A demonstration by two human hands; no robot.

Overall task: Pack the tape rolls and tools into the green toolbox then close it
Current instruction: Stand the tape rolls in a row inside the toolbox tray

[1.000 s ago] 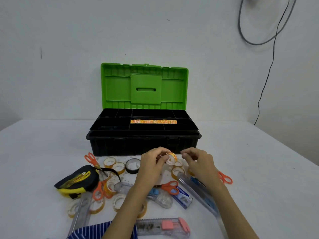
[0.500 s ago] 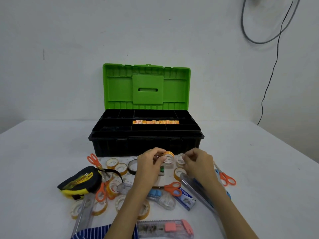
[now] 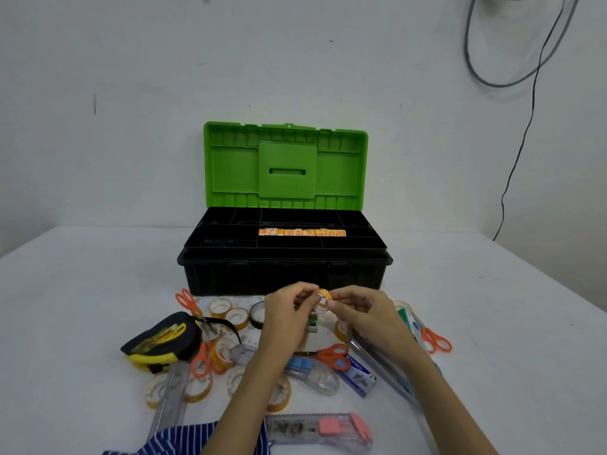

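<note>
- The left hand (image 3: pixel 289 313) and right hand (image 3: pixel 364 315) are covering most of the small tape roll (image 3: pixel 322 295).
- The forearms are hiding parts of the tape rolls and clear ruler (image 3: pixel 382 367) beneath.
- The bottom edge is cutting off the striped cloth (image 3: pixel 184 441) and clear cutter (image 3: pixel 315 433).
- The toolbox (image 3: pixel 282 274) front wall is hiding the tray's near compartments.

White desk (image 3: pixel 98 307), set against a pale wall. Bearing an open green toolbox (image 3: pixel 285 257) toward the back; nearer, a scatter of tape rolls (image 3: pixel 237 318), orange scissors (image 3: pixel 335 356), a yellow-black tape measure (image 3: pixel 161 339), a stapler (image 3: pixel 317 377), a staple box (image 3: pixel 359 377), a clear ruler (image 3: pixel 167 405) and a pink-slider cutter (image 3: pixel 318 431).
</note>
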